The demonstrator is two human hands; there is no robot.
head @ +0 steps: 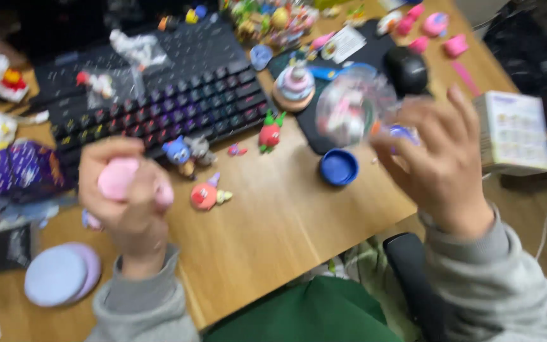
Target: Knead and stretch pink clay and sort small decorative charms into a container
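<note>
Pink capsule (pixel 119 178) in left hand (pixel 125 202); clear wrapper (pixel 352 107) in right hand (pixel 441 168).

Head view, steeply down, close.

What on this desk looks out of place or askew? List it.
Small toy figures lie tipped over on the desk, like the red one. A blue cap sits loose. Clear wrappers lie across the keyboard.
</note>
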